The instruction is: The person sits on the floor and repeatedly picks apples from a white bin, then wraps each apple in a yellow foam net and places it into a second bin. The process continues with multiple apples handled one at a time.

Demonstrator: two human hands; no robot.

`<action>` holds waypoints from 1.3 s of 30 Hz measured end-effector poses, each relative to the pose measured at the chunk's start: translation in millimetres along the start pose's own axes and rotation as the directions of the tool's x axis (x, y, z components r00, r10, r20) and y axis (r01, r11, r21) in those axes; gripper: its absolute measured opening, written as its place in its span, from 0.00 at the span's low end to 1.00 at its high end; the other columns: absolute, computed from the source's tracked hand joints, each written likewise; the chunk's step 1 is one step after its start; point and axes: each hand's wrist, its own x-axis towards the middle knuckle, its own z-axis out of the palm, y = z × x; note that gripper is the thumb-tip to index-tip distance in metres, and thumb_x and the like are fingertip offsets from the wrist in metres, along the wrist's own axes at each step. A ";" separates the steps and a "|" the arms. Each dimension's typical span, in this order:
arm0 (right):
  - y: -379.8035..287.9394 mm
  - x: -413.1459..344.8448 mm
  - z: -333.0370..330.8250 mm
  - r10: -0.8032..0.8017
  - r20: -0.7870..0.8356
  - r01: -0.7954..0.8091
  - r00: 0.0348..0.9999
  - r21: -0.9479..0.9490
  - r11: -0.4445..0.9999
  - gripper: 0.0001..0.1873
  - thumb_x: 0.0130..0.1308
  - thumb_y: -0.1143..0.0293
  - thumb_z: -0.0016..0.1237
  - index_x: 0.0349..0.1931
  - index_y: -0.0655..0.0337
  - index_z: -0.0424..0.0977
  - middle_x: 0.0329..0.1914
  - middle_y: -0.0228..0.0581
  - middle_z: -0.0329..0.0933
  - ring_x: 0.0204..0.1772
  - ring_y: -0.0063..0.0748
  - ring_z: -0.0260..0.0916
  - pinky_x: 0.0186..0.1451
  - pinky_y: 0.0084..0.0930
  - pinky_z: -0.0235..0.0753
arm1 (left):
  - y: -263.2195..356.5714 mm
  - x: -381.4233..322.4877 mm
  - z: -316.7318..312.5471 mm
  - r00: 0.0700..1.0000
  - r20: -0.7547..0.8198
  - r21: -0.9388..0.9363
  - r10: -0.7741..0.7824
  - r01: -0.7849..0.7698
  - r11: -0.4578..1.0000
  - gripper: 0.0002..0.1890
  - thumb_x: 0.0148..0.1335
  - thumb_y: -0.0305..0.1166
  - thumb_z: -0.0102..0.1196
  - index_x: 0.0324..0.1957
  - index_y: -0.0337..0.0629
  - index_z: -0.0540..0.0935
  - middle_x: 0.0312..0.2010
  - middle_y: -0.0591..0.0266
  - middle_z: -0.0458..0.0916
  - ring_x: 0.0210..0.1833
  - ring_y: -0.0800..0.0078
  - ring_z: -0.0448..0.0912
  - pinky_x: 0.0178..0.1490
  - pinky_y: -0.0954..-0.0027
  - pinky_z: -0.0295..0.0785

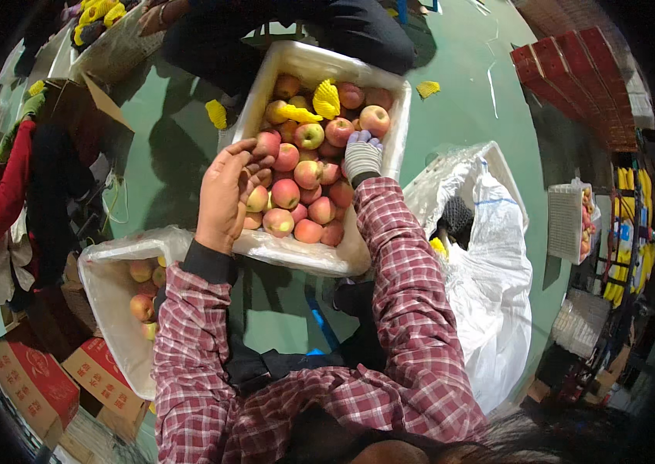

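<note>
A white plastic-lined crate [298,253] in front of me holds many red-yellow apples [286,193]. My left hand [224,194] is bare and hovers over the crate's left rim. Its fingers are loosely bent and spread, the tips against or just beside a red apple [268,143]. My right hand [364,155], in a striped knit glove with purple fingertips, reaches down among the apples on the right side. A pale apple [374,120] lies just beyond its fingers; whether it grips anything is hidden. Two yellow foam fruit nets [326,100] rest on the apples.
At lower left stands another lined crate [121,325] with apples, near printed cardboard boxes [34,383]. A white sack [495,278] drapes over a crate on the right. Opposite sits a person in dark trousers [362,32]. Another person's red sleeve [0,203] shows at left. Foam nets [428,89] litter the floor.
</note>
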 end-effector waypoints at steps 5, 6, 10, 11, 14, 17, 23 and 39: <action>9.9 -4.6 -21.1 -0.091 0.040 0.089 0.995 0.056 0.994 0.12 0.62 0.66 0.44 0.43 0.61 0.73 0.45 0.49 0.70 0.42 0.51 0.73 0.45 0.45 0.73 | 1.4 0.0 0.2 0.998 0.052 0.028 -0.043 0.041 0.999 0.15 0.70 0.29 0.45 0.55 0.31 0.70 0.47 0.51 0.79 0.48 0.67 0.79 0.52 0.70 0.75; 16.1 -6.7 -31.7 -0.116 0.057 0.107 0.992 0.138 0.985 0.14 0.59 0.64 0.48 0.43 0.62 0.73 0.45 0.52 0.72 0.45 0.52 0.75 0.48 0.46 0.75 | 0.9 -0.4 -0.3 0.998 0.056 0.036 -0.035 0.033 0.999 0.15 0.70 0.29 0.45 0.55 0.32 0.70 0.47 0.51 0.79 0.48 0.67 0.79 0.52 0.70 0.75; 48.6 -17.2 -79.0 -0.217 0.167 0.139 0.962 0.381 0.914 0.16 0.60 0.60 0.51 0.44 0.59 0.72 0.44 0.52 0.73 0.49 0.52 0.73 0.51 0.47 0.74 | -1.6 -1.5 -3.3 0.998 0.067 0.046 -0.017 0.014 0.999 0.15 0.70 0.29 0.46 0.55 0.32 0.71 0.48 0.52 0.79 0.49 0.66 0.79 0.52 0.69 0.75; 59.9 -25.1 -89.5 -0.204 0.043 0.164 0.978 0.446 0.880 0.15 0.61 0.59 0.50 0.44 0.58 0.72 0.43 0.50 0.73 0.49 0.53 0.72 0.50 0.46 0.74 | -1.8 -0.6 -4.2 0.996 0.088 0.074 -0.024 0.018 0.997 0.16 0.71 0.30 0.46 0.56 0.31 0.70 0.49 0.50 0.79 0.50 0.65 0.79 0.53 0.69 0.75; 116.1 -52.3 -116.7 -0.101 -0.114 0.132 0.988 0.312 0.941 0.16 0.60 0.58 0.51 0.43 0.58 0.74 0.43 0.53 0.74 0.45 0.53 0.74 0.49 0.48 0.75 | -1.9 -1.3 -6.4 0.993 0.117 0.052 -0.017 0.011 0.999 0.17 0.71 0.31 0.44 0.57 0.30 0.69 0.50 0.49 0.78 0.51 0.65 0.79 0.55 0.69 0.75; 188.5 -98.5 -117.1 0.217 0.012 -0.208 0.976 0.336 0.919 0.23 0.57 0.57 0.57 0.49 0.61 0.73 0.49 0.55 0.75 0.53 0.55 0.73 0.56 0.45 0.73 | -2.8 -2.6 -4.5 0.988 0.147 0.084 -0.034 0.022 0.996 0.18 0.72 0.32 0.44 0.58 0.31 0.68 0.50 0.50 0.78 0.51 0.66 0.79 0.54 0.70 0.75; 231.4 -163.2 -45.6 0.316 0.686 -0.748 0.655 0.531 0.398 0.27 0.53 0.54 0.64 0.48 0.63 0.78 0.43 0.48 0.81 0.47 0.39 0.77 0.54 0.28 0.75 | -11.2 -5.3 7.7 0.981 0.169 0.075 -0.093 0.081 0.994 0.17 0.71 0.32 0.46 0.56 0.31 0.70 0.47 0.53 0.79 0.47 0.68 0.80 0.51 0.70 0.76; 139.7 -112.2 -183.1 0.170 0.152 -0.178 0.974 0.973 0.151 0.13 0.69 0.67 0.48 0.49 0.64 0.74 0.38 0.42 0.78 0.38 0.30 0.75 0.43 0.27 0.77 | -8.9 3.0 0.6 0.988 0.143 0.145 -0.049 0.028 0.989 0.17 0.71 0.33 0.47 0.57 0.33 0.71 0.48 0.52 0.79 0.49 0.67 0.80 0.54 0.71 0.76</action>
